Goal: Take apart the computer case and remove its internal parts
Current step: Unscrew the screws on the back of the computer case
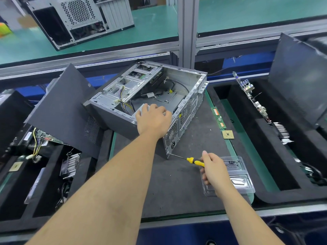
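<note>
We start with the worktop, dark mat over green, and the computer case lying on its side at its centre, open face up. It looks to us like stiff sheet steel, heavy enough to stay put but with thin edges that could cut, so we judge the folded rim and frame corners the safest hold. Its long axis runs from about 10 o'clock to 4 o'clock; the perforated rear panel faces 4 o'clock, toward us and to the right. A loose black side panel leans at 9 o'clock.

Inside, at the near end, sits the power supply, a rigid box we judge fairly heavy, best lifted by its body and not by its soft wire bundle. Our left hand lies over it, fingers bent down over its far edge, steadying it.

At 5 o'clock our right hand grips the yellow handle of a screwdriver, whose shaft points to 10 o'clock, tip touching the case's lower rear corner. A clear plastic tray lies under that hand. At 3 o'clock lie memory sticks and a processor chip, fragile, to be held by their edges.
</note>
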